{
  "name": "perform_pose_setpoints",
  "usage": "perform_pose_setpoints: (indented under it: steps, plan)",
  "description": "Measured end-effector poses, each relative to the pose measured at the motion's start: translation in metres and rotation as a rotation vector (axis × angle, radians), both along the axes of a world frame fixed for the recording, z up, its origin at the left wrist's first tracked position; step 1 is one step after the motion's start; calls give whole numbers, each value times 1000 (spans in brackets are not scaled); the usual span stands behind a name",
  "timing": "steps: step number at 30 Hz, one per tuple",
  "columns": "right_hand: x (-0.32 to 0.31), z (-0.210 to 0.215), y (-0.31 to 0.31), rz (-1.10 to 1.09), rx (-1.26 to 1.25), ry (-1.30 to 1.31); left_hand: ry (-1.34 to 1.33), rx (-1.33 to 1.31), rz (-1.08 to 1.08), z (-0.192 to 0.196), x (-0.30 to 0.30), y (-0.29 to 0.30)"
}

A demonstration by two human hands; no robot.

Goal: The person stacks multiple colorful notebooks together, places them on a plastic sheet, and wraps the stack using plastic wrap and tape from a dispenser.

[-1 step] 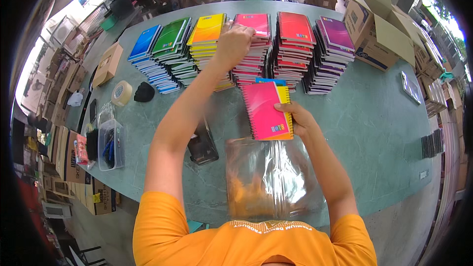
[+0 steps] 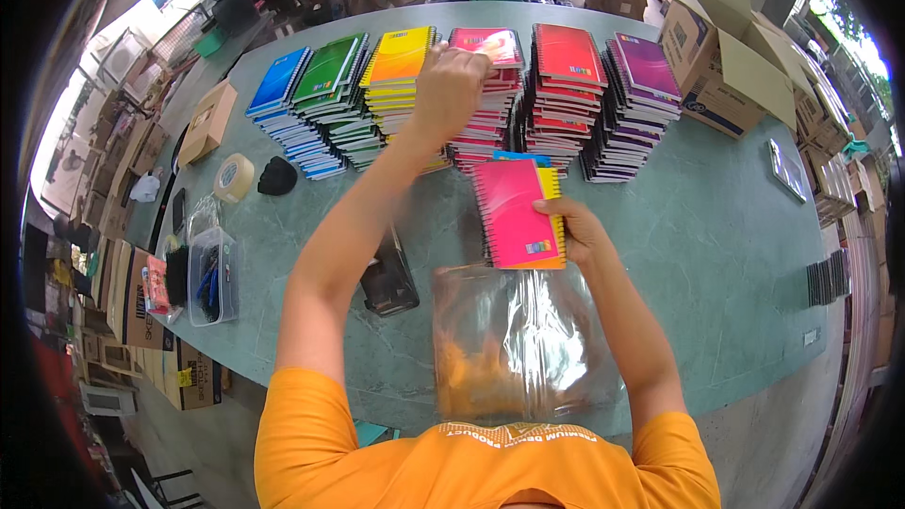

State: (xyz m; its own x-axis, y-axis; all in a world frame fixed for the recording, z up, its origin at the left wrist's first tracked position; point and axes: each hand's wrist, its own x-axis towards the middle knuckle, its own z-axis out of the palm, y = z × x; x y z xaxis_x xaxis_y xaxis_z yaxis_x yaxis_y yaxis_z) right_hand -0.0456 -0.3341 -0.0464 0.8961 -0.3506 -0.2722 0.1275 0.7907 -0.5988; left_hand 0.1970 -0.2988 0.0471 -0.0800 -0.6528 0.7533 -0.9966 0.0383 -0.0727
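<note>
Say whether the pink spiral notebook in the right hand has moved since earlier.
Yes: the pink spiral notebook has shifted slightly right against the flat clear plastic packaging.

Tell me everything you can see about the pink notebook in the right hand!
The pink notebook is closed, front cover showing. The cover looks like glossy card, with pale curving streaks and a small colourful patch near its lower right corner. A black spiral binding runs down its left edge. It sits slightly slanted over a yellow notebook. The right hand has its thumb over the right edge; the other fingers are mostly hidden.
</note>
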Motion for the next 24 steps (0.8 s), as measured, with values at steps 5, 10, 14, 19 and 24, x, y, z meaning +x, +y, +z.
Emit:
perform_pose_setpoints:
  steps: [5, 10, 14, 19, 24]
  plan:
    - [-17, 27, -4, -73, 315, -105, -42, 262, -332, -7, -104, 90]
    - [-2, 7, 5, -82, 77, 58, 72, 126, 274, 17, 8, 38]
    - [3, -2, -2, -13, 182, -57, -54, 265, 363, 7, 65, 32]
    - [-6, 8, 1, -110, 155, 27, 637, -232, -54, 42, 14, 64]
    - [-39, 7, 2, -56, 259, -89, 363, 455, -831, 0, -66, 42]
